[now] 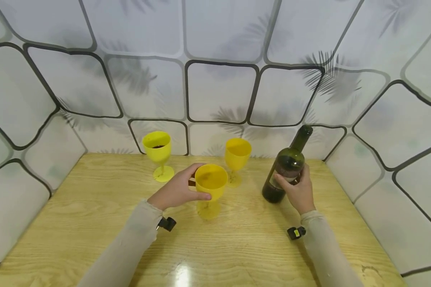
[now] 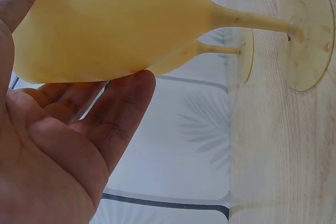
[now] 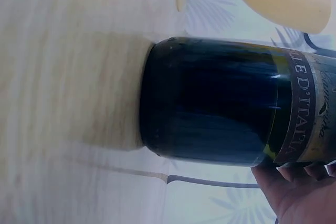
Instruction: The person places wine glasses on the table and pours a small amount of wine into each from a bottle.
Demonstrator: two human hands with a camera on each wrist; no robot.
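My left hand (image 1: pixel 176 190) grips the bowl of a yellow goblet (image 1: pixel 211 187), thumb on the near side. The left wrist view shows this goblet (image 2: pixel 126 24) upright, its foot at the tabletop. In my right hand (image 1: pixel 299 192) is a dark green wine bottle (image 1: pixel 291 161), held around its labelled middle. Dark liquid fills the bottle's (image 3: pixel 210 100) lower part; whether its base touches the table I cannot tell. A lime-yellow goblet (image 1: pixel 161 155) with dark liquid inside stands at the back left. Another yellow goblet (image 1: pixel 238 155) stands behind the held one.
A wood-grain table (image 1: pixel 215 255) lies under everything. Patterned wall covering (image 1: pixel 220 91) rises behind the table and along both sides. Small black devices sit at the left wrist (image 1: pixel 167 224) and the right wrist (image 1: pixel 296 232).
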